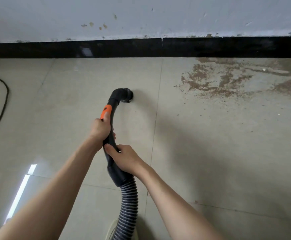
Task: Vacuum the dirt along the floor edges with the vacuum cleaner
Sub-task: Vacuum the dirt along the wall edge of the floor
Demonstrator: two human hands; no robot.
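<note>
Tiled floor [210, 153] – curved black vacuum handle [112, 122], orange switch [106, 110].

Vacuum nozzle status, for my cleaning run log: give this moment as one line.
left hand: grips vacuum handle | right hand: grips handle | nozzle: on tile, left of dirt patch | dirt: by baseboard, uncleaned

1. The ribbed hose [128, 203] runs off the bottom edge; the vacuum's body is out of view.
2. The dirt patch [236, 78] is cut by the right edge.
3. The black cable [1, 104] leaves at the left edge.
4. The nozzle mouth [126, 97] faces away, so its opening is hidden.
5. Both forearms are cropped at the bottom.
</note>
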